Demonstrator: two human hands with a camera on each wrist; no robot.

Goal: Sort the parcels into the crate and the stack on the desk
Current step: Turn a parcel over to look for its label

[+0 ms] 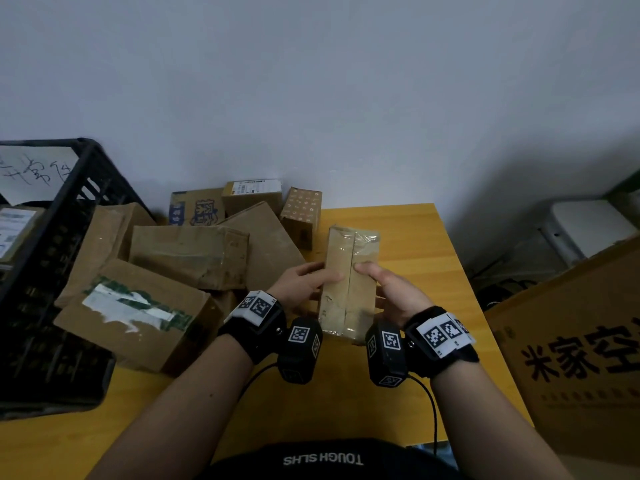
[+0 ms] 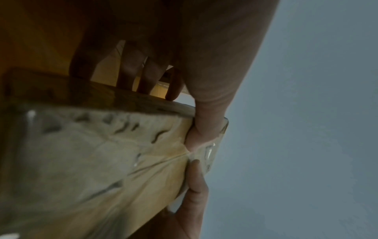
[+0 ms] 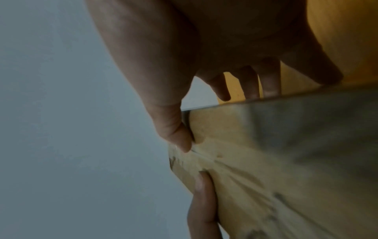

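Your thumbs lie on top of the taped parcel (image 1: 349, 282), one on each side of its centre seam, and your other fingers (image 2: 131, 71) reach under its long sides. So your left hand (image 1: 304, 284) and your right hand (image 1: 398, 292) both grip it, thumb above and fingers below, and hold it lengthwise in front of you, over the yellow desk (image 1: 415, 244). Whether its underside touches the desk you cannot tell from here.

Judging by how things lie, you are early to midway in the sorting. The black crate (image 1: 52, 271) at your left already holds at least one labelled parcel (image 1: 14, 233), with a handwritten sheet (image 1: 34, 171) above it. The pile of parcels (image 1: 194, 251) between the crate and your left hand looks tumbled, not stacked, so most of the work seems still ahead. No neat stack shows on the desk yet; the bare desk on the right of the parcel looks like the place for one.

The parcel in your hands is a long, narrow cardboard box, wrapped in glossy clear tape that wrinkles and puckers near your thumbs. No label shows on its upper face. A large printed carton (image 1: 581, 355) stands off the desk's right edge.
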